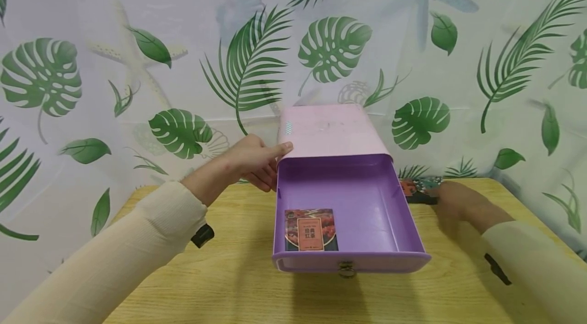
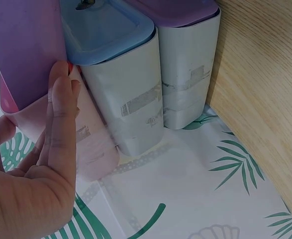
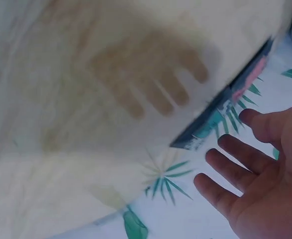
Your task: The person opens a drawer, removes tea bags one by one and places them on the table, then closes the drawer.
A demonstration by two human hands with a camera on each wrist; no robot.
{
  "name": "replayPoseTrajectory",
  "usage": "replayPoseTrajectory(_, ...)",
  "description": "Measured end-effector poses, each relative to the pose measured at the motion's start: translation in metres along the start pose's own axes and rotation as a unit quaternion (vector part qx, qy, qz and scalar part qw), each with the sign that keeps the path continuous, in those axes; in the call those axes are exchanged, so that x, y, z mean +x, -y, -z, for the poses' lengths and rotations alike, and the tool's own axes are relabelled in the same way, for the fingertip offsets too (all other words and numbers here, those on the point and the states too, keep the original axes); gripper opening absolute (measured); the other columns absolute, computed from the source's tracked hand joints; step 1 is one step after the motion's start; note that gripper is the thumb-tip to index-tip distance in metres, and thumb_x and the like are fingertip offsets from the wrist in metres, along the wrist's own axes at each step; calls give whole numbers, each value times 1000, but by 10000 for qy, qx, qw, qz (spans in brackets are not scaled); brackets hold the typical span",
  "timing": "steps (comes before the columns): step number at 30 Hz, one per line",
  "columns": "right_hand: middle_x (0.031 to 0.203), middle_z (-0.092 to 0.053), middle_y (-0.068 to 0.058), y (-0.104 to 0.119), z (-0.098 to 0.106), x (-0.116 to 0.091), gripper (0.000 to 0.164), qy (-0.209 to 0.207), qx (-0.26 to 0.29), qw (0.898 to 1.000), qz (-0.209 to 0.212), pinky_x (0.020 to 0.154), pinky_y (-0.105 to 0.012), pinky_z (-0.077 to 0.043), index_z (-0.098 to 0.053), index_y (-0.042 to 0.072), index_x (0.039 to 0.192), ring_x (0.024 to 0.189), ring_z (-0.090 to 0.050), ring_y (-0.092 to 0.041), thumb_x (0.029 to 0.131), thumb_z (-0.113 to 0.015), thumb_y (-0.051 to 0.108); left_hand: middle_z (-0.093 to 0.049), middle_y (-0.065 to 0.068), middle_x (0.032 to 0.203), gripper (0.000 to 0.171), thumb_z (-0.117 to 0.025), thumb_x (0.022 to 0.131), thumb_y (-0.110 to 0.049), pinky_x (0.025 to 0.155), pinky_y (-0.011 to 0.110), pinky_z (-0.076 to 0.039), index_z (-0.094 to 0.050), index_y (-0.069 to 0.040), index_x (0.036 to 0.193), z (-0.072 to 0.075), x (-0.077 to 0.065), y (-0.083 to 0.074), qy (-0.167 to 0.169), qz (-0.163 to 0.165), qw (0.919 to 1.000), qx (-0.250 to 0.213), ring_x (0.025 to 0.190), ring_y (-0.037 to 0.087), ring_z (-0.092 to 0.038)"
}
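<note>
A drawer unit (image 1: 330,130) with a pink casing has its purple drawer (image 1: 357,212) pulled out. My left hand (image 1: 257,161) holds the casing's front left corner, thumb on top and fingers along the side. Inside the drawer, at its front left, lies a flat square black tea packet (image 1: 311,230). My right hand (image 1: 463,204) is blurred beside dark, colourful packets (image 1: 419,190) right of the unit. In the right wrist view the fingers (image 3: 235,172) are spread, with nothing between them, near a dark packet edge (image 3: 220,114).
The left wrist view shows a blue-fronted drawer (image 2: 111,30) and a purple-fronted drawer (image 2: 180,10) stacked below the pink one. The unit stands on a wooden table (image 1: 229,283) against a leaf-patterned cloth (image 1: 183,84). A metal ring pull (image 1: 347,270) hangs on the drawer front.
</note>
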State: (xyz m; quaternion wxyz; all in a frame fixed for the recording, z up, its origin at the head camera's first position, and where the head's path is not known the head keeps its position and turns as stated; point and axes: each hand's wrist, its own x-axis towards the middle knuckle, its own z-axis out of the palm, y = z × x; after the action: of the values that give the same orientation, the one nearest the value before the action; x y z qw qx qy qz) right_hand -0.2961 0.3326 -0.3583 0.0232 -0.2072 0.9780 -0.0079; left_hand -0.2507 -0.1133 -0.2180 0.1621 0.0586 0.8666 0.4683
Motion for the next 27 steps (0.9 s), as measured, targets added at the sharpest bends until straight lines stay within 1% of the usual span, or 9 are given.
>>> replayPoseTrajectory(2,103,-61,-26,1,8,-1,40,-140,-55,9999,-25,83,-52,-50,-59,-4,115,96,-56,-43,77,-49,1,-67,17,75,63,-53,86,-57,60,36,-58,-62,5,88,0,0,0,-3,4,10000,7,70,29,-65)
replayPoseTrajectory(4,111,-59,-27,4,17,-3,35,-367,-69,9993,-36,87,-56,-47,-60,-5,113,102,-52,-45,83,-42,0,-67,18,75,63,-53,86,-57,60,37,-58,-62,5,88,0,0,-1,-1,-2,10000,9,69,29,-65)
replayPoseTrajectory(7,111,-59,-28,9,33,-5,32,-691,-72,9975,-130,87,-58,-46,-58,-7,113,102,-52,-46,91,-39,6,-67,18,75,63,-53,86,-57,62,38,-58,-62,5,87,0,0,-1,3,-8,10000,11,70,29,-65)
replayPoseTrajectory(10,105,-62,-25,17,49,-7,32,-1195,-93,9924,-274,84,-58,-47,-61,-6,108,98,-55,-44,93,-40,13,-67,17,75,64,-53,86,-58,63,39,-58,-63,5,87,0,0,-1,-1,9,10000,8,71,30,-65)
replayPoseTrajectory(13,95,-65,-21,28,64,-11,31,-1726,-139,9842,-359,77,-56,-49,-64,-5,99,90,-58,-39,93,-40,15,-67,17,75,64,-53,86,-59,63,39,-57,-63,5,88,0,0,0,-4,32,10000,1,71,30,-65)
replayPoseTrajectory(16,86,-65,-15,39,77,-15,29,-2032,-264,9783,-301,72,-53,-50,-65,-3,90,85,-58,-35,91,-41,14,-67,17,75,65,-53,86,-59,63,39,-58,-63,5,87,0,0,0,-12,25,10000,-1,70,29,-65)
replayPoseTrajectory(19,83,-64,-10,51,86,-19,27,-2205,-479,9741,-131,74,-51,-50,-65,0,86,86,-56,-32,89,-43,14,-67,17,75,65,-53,86,-59,63,39,-57,-63,5,87,0,-1,0,-5,5,10000,-25,70,29,-65)
replayPoseTrajectory(22,83,-64,-8,64,94,-23,24,-2507,-607,9661,86,74,-48,-51,-67,3,84,87,-56,-31,88,-46,15,-67,17,75,65,-52,86,-59,62,38,-58,-63,6,87,0,-2,0,12,-20,10000,-26,71,30,-65)
replayPoseTrajectory(27,71,-57,-1,91,111,-29,19,-3050,-692,9491,365,59,-38,-50,-66,10,76,71,-52,-19,84,-50,15,-67,17,75,65,-52,86,-59,59,36,-58,-64,5,86,0,-2,0,0,-54,10000,26,69,28,-65)
